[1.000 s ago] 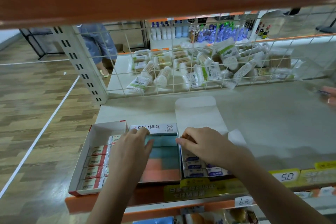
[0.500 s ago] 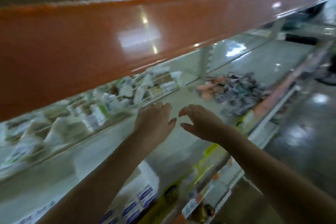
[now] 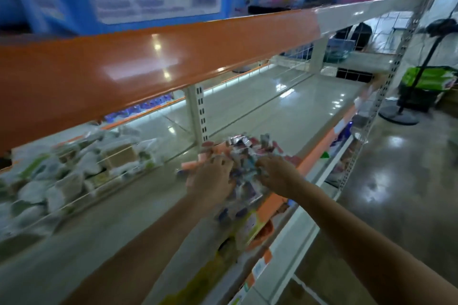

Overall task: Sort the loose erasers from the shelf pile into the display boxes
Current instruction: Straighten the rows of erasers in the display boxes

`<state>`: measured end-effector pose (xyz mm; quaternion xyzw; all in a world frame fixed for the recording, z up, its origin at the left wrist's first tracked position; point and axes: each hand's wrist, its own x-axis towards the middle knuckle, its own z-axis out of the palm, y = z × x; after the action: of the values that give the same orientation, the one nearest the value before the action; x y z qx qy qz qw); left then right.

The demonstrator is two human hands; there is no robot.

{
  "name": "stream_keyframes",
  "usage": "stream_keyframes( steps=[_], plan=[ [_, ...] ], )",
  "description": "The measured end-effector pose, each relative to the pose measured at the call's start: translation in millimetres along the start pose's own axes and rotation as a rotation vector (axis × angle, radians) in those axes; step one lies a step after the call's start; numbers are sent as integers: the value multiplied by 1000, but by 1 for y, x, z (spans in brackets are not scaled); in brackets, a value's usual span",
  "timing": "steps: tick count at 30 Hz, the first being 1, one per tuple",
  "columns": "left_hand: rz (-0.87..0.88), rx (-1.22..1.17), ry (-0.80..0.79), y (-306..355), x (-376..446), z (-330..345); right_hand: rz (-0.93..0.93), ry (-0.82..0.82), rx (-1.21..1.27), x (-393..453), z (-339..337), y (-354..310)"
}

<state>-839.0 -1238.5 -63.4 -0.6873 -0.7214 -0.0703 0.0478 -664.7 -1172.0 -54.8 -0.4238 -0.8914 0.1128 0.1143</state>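
Observation:
The pile of loose erasers point(image 3: 244, 150), pink and in printed wrappers, lies on the grey shelf point(image 3: 272, 111) near its front edge. My left hand point(image 3: 213, 177) lies on the pile's left side with its fingers bent down into the erasers. My right hand point(image 3: 277, 173) reaches into the pile's right side, fingertips among the wrappers. Motion blur hides whether either hand holds any eraser. The display boxes are out of view.
An orange shelf edge point(image 3: 148, 62) hangs low over the shelf. A wire divider point(image 3: 81, 188) at the back left holds white packets point(image 3: 74, 168). A slotted upright point(image 3: 198, 116) stands behind the pile. Price tags point(image 3: 250, 230) line the front rail. A black floor stand point(image 3: 401, 116) is at right.
My view swung right, away from the display boxes. Both hands left the boxes, travelled along the shelf and now reach into the eraser pile.

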Motion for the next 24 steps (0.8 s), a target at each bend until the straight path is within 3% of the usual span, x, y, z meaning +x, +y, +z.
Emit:
stream_keyframes(
  steps=[5,13,19,24],
  plan=[
    [-41,-22,70,24,72,4,27,120,-2,45,-4,63],
    [-36,-50,-55,29,125,15,71,-44,110,55,-2,94],
    [25,-21,47,24,133,15,50,-79,184,52,-8,95],
    [20,-118,162,20,118,3,14,-81,541,48,-21,93]
  ],
)
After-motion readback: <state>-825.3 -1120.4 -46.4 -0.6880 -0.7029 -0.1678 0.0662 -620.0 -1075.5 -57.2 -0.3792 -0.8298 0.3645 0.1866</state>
